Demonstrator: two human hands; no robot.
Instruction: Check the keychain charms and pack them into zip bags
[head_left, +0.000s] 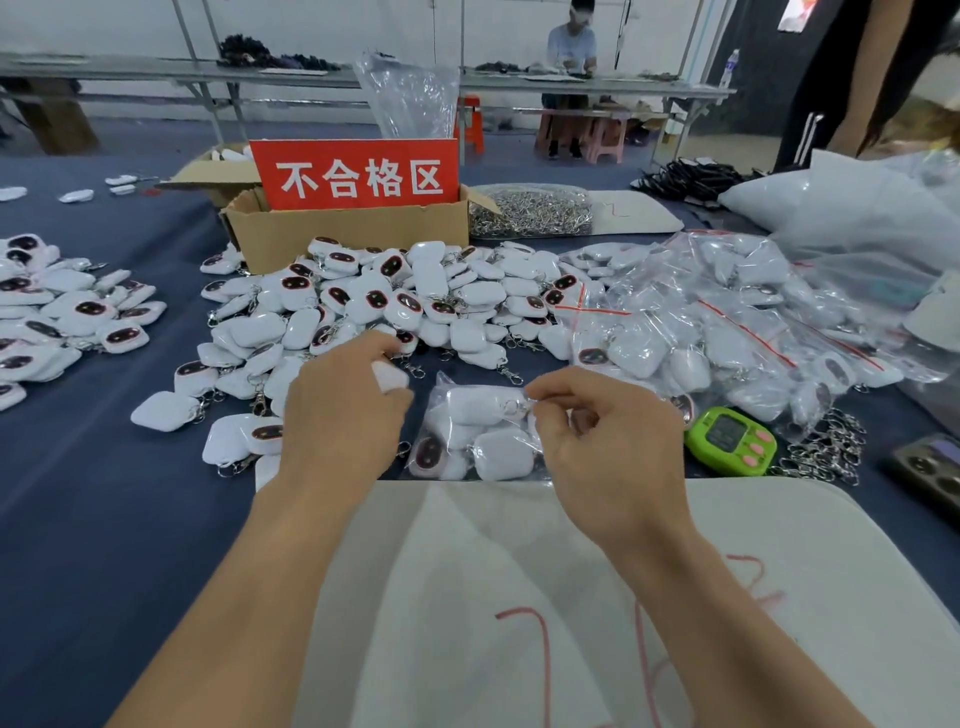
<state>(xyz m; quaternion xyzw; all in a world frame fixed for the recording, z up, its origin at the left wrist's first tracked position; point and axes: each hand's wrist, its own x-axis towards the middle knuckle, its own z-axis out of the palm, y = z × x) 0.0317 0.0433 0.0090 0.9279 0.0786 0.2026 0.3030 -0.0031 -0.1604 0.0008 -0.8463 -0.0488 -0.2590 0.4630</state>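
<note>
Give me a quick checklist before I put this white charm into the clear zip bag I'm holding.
1. White square charm gripped in the left hand: ok.
2. Right hand pinches the clear plastic zip bag by its edge: ok.
3. Bag mouth open toward the charm: cannot tell.
4. Charm's printed face inspected: cannot tell; only a plain white side shows.
5. Number of charms already bagged: cannot tell; they overlap.
6. Brown cardboard box with the red sign stands behind the loose pile for rejects: ok.
</note>
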